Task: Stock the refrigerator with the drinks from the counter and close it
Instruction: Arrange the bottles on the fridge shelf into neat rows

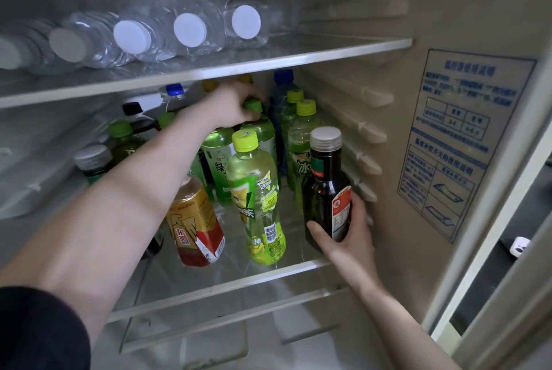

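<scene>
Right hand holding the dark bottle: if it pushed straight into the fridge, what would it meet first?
Probably the pale green tea bottle standing right behind the dark bottle the right hand holds; depth is hard to judge.

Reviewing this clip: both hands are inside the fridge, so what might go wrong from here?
1. The left hand, gripping the rear green bottle by its cap, reaches over the gold bottle and the front green bottle; drawing the arm back might topple them.
2. The right hand holds the dark bottle low, by the shelf front; a weak grip might let it tip out.
</scene>
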`<state>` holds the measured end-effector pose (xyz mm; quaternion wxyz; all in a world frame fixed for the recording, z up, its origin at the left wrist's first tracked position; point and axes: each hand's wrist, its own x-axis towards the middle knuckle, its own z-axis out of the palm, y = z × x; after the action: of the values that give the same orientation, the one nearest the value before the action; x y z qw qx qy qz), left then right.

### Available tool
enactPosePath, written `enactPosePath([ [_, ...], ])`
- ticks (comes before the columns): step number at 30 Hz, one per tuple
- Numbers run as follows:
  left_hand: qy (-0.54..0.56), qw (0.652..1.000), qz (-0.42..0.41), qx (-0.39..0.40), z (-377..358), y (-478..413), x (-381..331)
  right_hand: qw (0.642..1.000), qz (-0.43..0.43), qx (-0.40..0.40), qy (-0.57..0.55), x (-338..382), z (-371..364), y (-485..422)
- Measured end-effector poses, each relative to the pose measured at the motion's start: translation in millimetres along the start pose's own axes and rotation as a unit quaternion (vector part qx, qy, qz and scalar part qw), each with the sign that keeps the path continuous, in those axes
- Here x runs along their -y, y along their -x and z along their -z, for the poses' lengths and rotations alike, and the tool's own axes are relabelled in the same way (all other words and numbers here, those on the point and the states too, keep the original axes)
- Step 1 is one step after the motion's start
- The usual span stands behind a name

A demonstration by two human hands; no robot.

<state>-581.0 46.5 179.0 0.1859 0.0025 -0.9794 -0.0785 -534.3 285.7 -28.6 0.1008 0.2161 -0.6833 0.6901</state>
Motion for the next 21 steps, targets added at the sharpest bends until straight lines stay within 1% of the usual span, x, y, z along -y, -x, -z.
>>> enactPosePath([
  [5,-0.02,0.999,0.009,0.028,0,-5,-1,1.0,-0.006,0.003,0.001,1,1,0],
  [8,-0.054,0.997,0.023,0.044,-1,-7,-1,1.0,-0.009,0.008,0.002,2,1,0],
  [10,-0.048,0.998,0.02,0.043,2,-1,-2,1.0,-0.011,0.011,0.005,2,1,0],
  [12,-0.002,1.0,0.013,-0.002,9,10,-5,1.0,-0.011,0.012,0.007,2,1,0],
  [14,0.052,0.992,0.027,-0.108,11,31,-14,1.0,-0.012,0.009,0.008,1,1,0],
  [15,0.101,0.978,0.047,-0.175,7,46,-20,1.0,-0.011,0.006,0.01,1,1,0],
  [16,0.176,0.951,0.065,-0.244,-1,65,-29,1.0,-0.01,0.004,0.011,0,0,0],
  [17,0.267,0.909,0.068,-0.312,-12,87,-39,1.0,-0.008,0.001,0.013,-1,0,0],
  [18,0.352,0.858,0.06,-0.37,-25,108,-49,1.0,-0.006,0.0,0.014,-1,0,1],
  [19,0.407,0.814,0.054,-0.412,-40,130,-58,1.0,-0.005,0.0,0.014,-2,-1,1],
  [20,0.437,0.788,0.054,-0.431,-56,148,-65,1.0,-0.004,-0.002,0.015,-1,-1,1],
  [21,0.459,0.778,0.059,-0.426,-72,164,-71,1.0,-0.004,-0.003,0.016,-2,-2,1],
])
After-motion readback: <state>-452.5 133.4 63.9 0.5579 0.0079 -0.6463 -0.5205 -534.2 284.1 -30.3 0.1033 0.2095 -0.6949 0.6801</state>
